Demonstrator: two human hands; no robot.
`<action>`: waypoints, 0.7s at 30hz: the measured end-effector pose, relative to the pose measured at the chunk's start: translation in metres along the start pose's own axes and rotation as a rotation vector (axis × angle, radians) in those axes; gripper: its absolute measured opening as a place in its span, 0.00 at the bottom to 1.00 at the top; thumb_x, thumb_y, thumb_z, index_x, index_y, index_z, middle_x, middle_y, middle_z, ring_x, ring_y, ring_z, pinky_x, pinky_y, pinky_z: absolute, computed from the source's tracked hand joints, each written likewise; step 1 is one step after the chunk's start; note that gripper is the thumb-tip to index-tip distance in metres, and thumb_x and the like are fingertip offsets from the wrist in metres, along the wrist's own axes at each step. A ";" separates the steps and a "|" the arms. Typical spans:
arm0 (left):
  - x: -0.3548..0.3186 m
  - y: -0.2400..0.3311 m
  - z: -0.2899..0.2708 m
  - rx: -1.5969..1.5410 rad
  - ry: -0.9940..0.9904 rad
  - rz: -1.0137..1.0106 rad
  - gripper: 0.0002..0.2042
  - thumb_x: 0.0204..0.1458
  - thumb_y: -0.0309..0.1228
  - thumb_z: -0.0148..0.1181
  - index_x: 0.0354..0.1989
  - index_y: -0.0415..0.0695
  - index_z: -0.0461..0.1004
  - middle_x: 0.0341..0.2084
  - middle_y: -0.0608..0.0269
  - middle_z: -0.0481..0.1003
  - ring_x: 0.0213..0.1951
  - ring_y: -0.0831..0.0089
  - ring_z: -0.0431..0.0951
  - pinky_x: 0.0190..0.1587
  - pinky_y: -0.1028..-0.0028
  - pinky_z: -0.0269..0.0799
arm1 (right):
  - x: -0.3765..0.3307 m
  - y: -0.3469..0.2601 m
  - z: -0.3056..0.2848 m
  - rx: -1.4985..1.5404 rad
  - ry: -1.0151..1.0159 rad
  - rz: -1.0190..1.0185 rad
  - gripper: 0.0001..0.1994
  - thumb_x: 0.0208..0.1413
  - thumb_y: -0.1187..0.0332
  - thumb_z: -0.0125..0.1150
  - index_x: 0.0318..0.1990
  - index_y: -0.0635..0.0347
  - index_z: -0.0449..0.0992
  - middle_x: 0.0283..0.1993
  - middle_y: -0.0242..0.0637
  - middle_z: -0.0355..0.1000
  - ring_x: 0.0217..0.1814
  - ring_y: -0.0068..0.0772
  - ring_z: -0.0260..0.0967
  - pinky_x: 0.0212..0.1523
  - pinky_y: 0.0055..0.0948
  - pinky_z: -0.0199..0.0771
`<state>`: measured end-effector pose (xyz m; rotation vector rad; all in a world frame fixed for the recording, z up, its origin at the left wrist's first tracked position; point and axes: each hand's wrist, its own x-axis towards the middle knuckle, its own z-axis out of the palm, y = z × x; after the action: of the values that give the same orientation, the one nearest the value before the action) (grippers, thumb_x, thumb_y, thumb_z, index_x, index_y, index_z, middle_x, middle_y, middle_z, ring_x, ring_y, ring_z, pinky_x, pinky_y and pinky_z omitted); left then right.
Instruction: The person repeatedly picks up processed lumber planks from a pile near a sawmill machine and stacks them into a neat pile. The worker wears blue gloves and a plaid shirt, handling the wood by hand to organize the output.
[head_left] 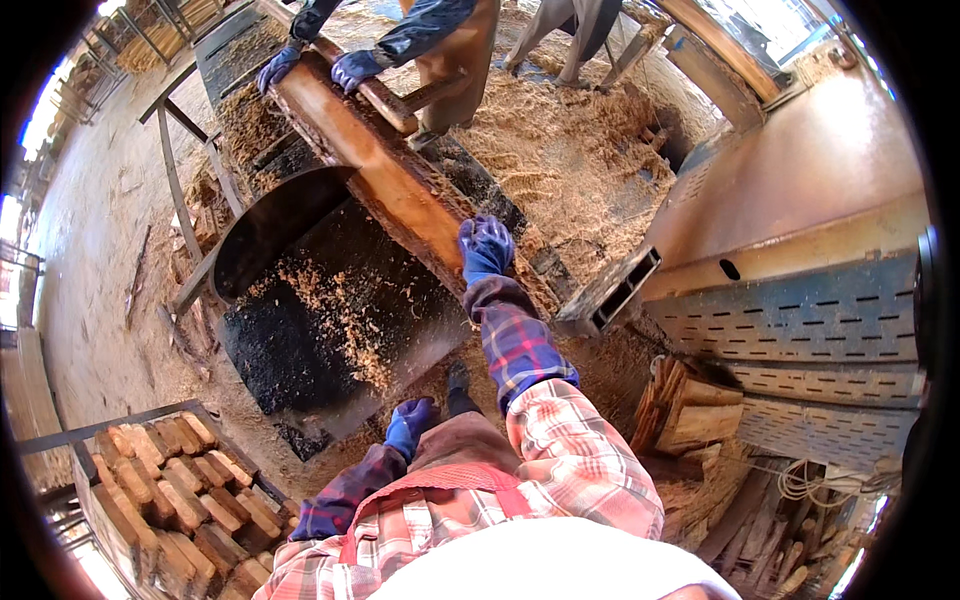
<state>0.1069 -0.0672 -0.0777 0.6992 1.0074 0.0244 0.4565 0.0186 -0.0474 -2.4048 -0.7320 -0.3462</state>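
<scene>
Nearest us is a white, rounded shape [550, 562], on the near side of the plank [392, 182]. That bark-edged plank stretches from our gloved right hand [487, 246] toward a co-worker's gloved hands [355, 71] at its far end. Our right fingers bend over its near end; we cannot tell whether they grip. Our left hand [408, 425], curled, sits short of the plank, its contents hidden from us.

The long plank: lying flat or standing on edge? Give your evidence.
Lying flat: the plank shows its broad orange face upward.
</scene>
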 end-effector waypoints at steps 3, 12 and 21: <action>-0.003 0.003 -0.005 0.027 0.029 0.072 0.13 0.51 0.37 0.56 0.35 0.39 0.74 0.29 0.60 0.77 0.29 0.74 0.75 0.34 0.77 0.70 | -0.033 -0.021 0.011 -0.058 -0.010 0.038 0.20 0.52 0.51 0.45 0.43 0.53 0.76 0.49 0.42 0.69 0.51 0.41 0.64 0.55 0.41 0.56; -0.019 0.019 -0.036 -0.029 -0.251 0.174 0.15 0.55 0.39 0.47 0.42 0.42 0.72 0.34 0.62 0.75 0.35 0.71 0.74 0.37 0.72 0.70 | -0.160 -0.069 -0.035 -0.077 0.047 -0.092 0.19 0.44 0.51 0.52 0.39 0.53 0.74 0.39 0.41 0.69 0.43 0.45 0.65 0.43 0.43 0.64; -0.075 -0.035 -0.041 -0.409 -0.680 -0.467 0.17 0.51 0.41 0.50 0.46 0.46 0.69 0.41 0.62 0.71 0.42 0.67 0.70 0.44 0.66 0.67 | -0.319 0.034 -0.215 0.235 -0.907 0.413 0.37 0.34 0.34 0.59 0.37 0.65 0.74 0.35 0.52 0.72 0.39 0.51 0.69 0.41 0.40 0.67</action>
<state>0.0236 -0.0982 -0.0535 0.0608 0.4608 -0.3822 0.2007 -0.2698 -0.0217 -2.3381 -0.5528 0.9950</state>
